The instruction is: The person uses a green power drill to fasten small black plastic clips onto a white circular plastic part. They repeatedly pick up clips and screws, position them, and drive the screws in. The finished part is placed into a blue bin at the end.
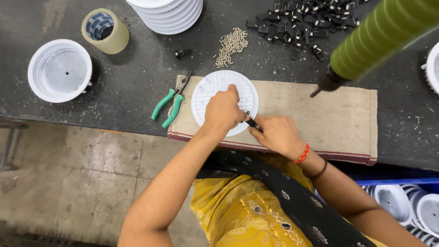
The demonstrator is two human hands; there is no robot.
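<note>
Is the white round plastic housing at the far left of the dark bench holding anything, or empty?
Empty: the white round plastic housing sits open side up, its bare floor showing.

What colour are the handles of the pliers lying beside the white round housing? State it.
The pliers have green handles, seen in the head view, left of the white round housing under the left hand.

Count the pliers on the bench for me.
1. The green-handled pliers lie on the dark bench, their handles overlapping the left edge of the beige mat, beside the white round housing. Others may be hidden.
</note>
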